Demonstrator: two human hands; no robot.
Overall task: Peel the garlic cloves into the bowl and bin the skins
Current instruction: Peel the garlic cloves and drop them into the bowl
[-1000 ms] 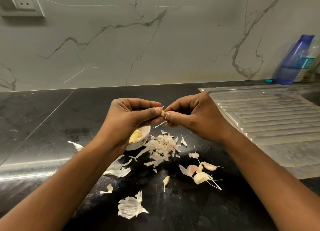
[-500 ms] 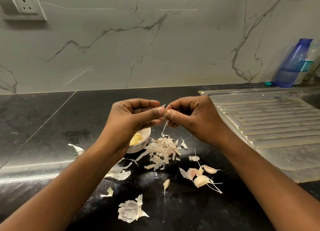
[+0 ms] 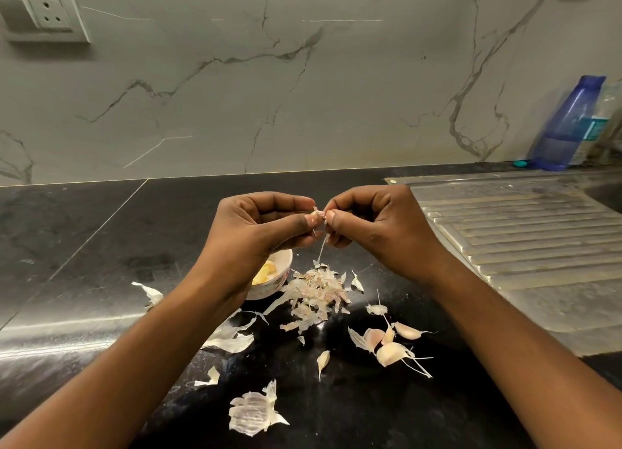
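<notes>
Garlic clove (image 3: 319, 217) is pinched between your left hand (image 3: 259, 233) and right hand (image 3: 380, 226) over the skin pile (image 3: 316, 290), so peelings land there.

blue bottle (image 3: 568, 125) upright, far right | socket (image 3: 47, 13) on marble wall (image 3: 303, 78) | steel drainboard (image 3: 521, 240) right | black counter (image 3: 84, 246)
</notes>
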